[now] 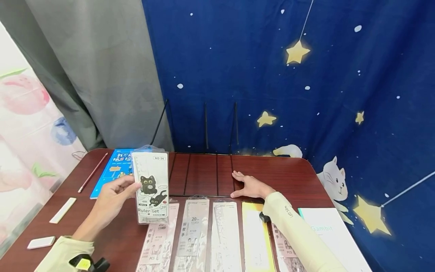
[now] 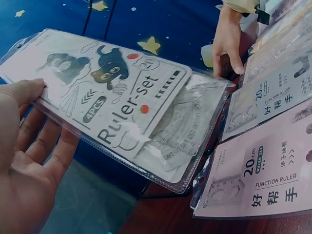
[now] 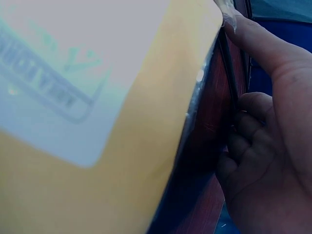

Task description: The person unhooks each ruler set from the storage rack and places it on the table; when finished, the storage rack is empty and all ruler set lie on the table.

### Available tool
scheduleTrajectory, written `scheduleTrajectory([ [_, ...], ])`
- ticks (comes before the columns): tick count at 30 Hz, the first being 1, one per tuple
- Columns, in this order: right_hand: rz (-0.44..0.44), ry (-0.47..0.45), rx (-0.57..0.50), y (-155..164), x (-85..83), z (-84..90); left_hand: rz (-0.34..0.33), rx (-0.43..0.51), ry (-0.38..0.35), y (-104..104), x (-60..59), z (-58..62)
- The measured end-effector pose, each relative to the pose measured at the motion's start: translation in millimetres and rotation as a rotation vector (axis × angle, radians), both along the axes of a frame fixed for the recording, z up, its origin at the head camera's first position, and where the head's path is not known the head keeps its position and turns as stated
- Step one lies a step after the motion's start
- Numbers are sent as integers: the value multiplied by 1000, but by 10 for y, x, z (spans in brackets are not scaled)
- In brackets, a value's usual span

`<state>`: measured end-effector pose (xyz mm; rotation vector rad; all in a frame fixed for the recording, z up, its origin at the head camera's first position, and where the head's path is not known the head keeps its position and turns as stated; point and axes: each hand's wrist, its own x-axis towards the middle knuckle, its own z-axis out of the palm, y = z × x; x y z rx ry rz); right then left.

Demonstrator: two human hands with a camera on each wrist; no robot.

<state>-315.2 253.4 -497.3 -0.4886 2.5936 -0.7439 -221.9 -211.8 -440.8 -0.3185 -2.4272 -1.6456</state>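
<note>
Plainly, cat-printed ruler set (image 1: 150, 186), clear sleeve.

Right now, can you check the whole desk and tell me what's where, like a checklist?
Surface: dark red table, black wire rack lying at the back.
Job's things: cat ruler set held up; more ruler packs in a row along the near edge.
Clutter: blue book, pencil, two erasers, white booklet.
Grips: left hand holds the cat ruler set; right hand flat on the table.
Cables: nothing seen.
Surroundings: starry blue cloth, grey curtain.
</note>
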Motion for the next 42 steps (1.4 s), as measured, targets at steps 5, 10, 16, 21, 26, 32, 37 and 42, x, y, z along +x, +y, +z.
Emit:
scheduleTrajectory([
  [5,7,5,9,17,-20,16,-11,-1,-40,-114,47,-19],
  [10,8,11,21,1,-23,3,-69,128,-164,-413,148,-152],
  [16,12,2,15,-21,-19,6,-84,176,-385,-826,322,-391],
  [21,19,1,17,-14,-36,31,-71,103,-581,-978,444,-564],
  [26,12,-1,22,13,-45,27,-44,84,-715,-982,476,-713],
  [32,10,-5,22,16,-38,3,-92,57,-722,-976,508,-821],
  [37,17,-4,24,15,-40,-4,-112,-107,-668,-972,559,-800],
  [42,21,-5,24,46,-50,-3,9,-348,-582,-857,586,-709],
])
